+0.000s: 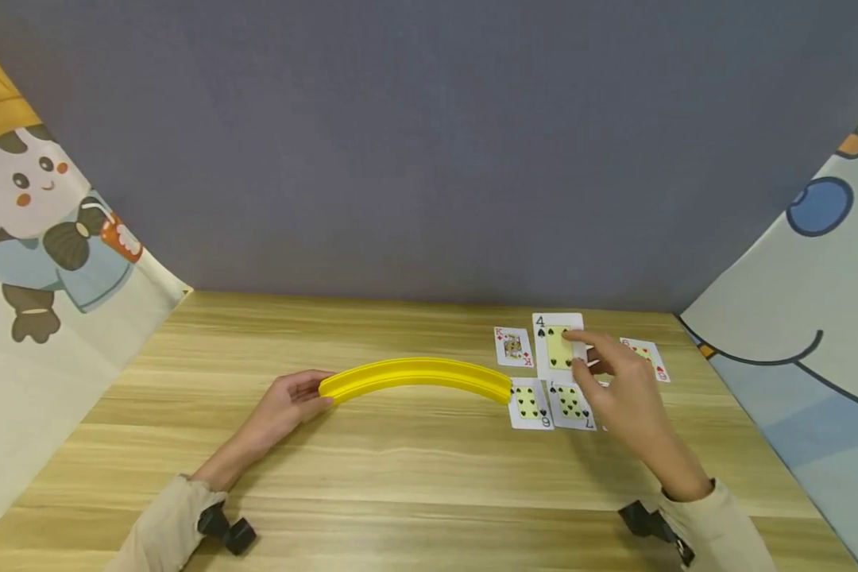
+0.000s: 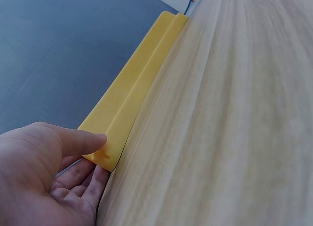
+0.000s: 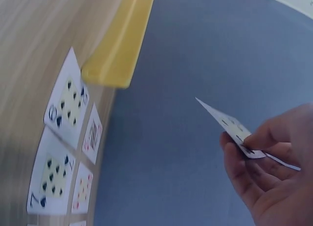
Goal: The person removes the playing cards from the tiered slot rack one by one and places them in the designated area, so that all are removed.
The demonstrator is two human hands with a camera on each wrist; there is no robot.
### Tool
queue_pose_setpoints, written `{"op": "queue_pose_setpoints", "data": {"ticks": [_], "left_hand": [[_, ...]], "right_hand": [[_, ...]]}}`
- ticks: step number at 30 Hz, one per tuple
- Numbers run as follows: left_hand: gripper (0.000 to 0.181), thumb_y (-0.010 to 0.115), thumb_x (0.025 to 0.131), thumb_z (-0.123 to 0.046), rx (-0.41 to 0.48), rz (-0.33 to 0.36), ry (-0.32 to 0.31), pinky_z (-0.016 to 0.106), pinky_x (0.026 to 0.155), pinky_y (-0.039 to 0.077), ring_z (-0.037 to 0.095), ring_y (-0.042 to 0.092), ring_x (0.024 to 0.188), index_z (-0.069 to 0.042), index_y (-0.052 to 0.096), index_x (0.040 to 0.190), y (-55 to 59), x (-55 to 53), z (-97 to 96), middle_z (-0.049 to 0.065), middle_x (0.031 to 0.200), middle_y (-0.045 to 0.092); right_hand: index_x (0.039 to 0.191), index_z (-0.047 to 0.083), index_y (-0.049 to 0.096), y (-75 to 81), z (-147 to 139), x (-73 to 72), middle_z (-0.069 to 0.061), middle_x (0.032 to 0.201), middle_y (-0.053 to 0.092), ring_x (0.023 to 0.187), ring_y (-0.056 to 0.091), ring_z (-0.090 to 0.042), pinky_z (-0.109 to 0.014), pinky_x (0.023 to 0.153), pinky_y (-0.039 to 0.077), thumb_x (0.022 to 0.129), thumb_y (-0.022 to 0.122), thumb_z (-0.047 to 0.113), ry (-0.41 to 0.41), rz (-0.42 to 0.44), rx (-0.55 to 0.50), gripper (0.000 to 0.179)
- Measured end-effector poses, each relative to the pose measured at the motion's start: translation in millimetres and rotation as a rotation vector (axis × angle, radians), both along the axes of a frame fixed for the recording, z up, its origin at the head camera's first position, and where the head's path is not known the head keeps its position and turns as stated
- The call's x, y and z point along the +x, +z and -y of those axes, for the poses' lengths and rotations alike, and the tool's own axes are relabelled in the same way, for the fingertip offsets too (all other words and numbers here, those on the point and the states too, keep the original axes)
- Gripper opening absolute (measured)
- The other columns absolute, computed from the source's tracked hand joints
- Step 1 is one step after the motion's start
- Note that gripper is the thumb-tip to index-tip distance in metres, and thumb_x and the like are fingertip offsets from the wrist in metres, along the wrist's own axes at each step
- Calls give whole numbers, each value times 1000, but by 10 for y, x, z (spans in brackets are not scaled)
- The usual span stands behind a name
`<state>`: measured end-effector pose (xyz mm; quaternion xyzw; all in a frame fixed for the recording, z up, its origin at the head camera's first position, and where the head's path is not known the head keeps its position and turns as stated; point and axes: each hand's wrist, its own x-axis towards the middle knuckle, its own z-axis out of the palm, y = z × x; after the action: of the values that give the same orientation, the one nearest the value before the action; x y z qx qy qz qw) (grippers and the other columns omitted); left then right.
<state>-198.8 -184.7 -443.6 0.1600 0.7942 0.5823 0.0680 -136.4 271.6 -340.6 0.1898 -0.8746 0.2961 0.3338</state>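
My left hand (image 1: 286, 405) grips the left end of a curved yellow playing card holder (image 1: 415, 370), thumb on its near face in the left wrist view. A four of spades (image 1: 556, 357) is pinched between the thumb and fingers of my right hand (image 1: 632, 397), raised above the other cards. In the right wrist view this card (image 3: 227, 125) tilts edge-on, and another thin white edge shows beneath the thumb. Face up on the table lie a six of spades (image 1: 527, 403), touching or just under the holder's right end, and a seven of spades (image 1: 570, 407).
Behind these lie a king of diamonds (image 1: 512, 349) and, to the right, a six of hearts (image 1: 651, 359). Another red card (image 3: 82, 191) shows in the right wrist view. The wooden table (image 1: 400, 492) meets a grey partition (image 1: 429, 159), with printed cloth at both sides.
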Motion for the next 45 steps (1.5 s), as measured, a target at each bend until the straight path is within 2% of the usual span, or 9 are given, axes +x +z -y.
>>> {"op": "queue_pose_setpoints", "data": {"ticks": [8,15,23,25,28,31,34,39,45], "left_hand": [[40,72,91,-7,-10,-2,-1,22,92,53,31,62,114,1,62,129,6,-30,-1,20,127,63],[40,72,91,-7,1,-7,-18,22,93,53,34,62,115,3,62,128,1,-46,-19,22,126,63],[39,72,91,-8,-13,-11,-5,22,92,53,30,63,113,2,63,128,10,-25,-20,21,126,63],[39,72,91,-8,-15,-8,1,22,92,53,29,63,112,1,63,128,7,-19,-22,20,125,64],[39,72,91,-9,-15,1,8,22,92,53,29,63,112,1,63,128,5,-8,-26,19,126,64],[40,72,91,-8,-15,3,3,24,93,53,31,62,113,1,63,128,2,2,-25,20,126,63],[40,72,91,-8,-8,7,2,25,94,53,32,62,115,2,62,128,2,6,-24,21,126,63],[40,72,91,-9,-8,10,1,24,94,53,32,62,115,1,62,129,9,6,-15,20,127,63],[39,72,91,-8,-11,2,3,23,93,53,31,62,114,1,63,128,2,6,-7,20,126,63]], "right_hand": [[108,0,71,9,-235,8,-12,96,72,70,57,-1,-6,67,48,77,62,-19,-29,10,-5,38],[111,4,71,54,-479,10,-12,76,71,64,60,0,-12,49,44,80,64,-13,-93,117,25,36],[110,3,72,93,-797,-14,-21,87,73,72,51,20,-3,58,43,79,65,-12,-152,104,48,35],[110,3,72,75,-881,-18,-23,87,72,71,56,13,-5,56,42,79,65,-10,-189,126,62,34],[111,2,71,20,-1024,-18,-28,89,71,69,68,-13,-12,52,44,81,66,-8,-230,196,81,31],[110,0,70,-62,-1167,-10,-29,92,69,70,67,-37,-20,49,44,83,67,-6,-245,253,106,28],[107,-1,69,-159,-1304,-5,-28,88,68,68,66,-32,-23,45,41,82,69,-6,-243,279,130,25],[103,0,70,-301,-1507,-12,-28,88,68,65,62,-10,-24,42,37,80,73,-6,-244,315,168,23],[103,-3,69,-387,-1626,-8,-31,98,67,69,67,-26,-25,45,43,82,72,-5,-253,475,202,22]]}}
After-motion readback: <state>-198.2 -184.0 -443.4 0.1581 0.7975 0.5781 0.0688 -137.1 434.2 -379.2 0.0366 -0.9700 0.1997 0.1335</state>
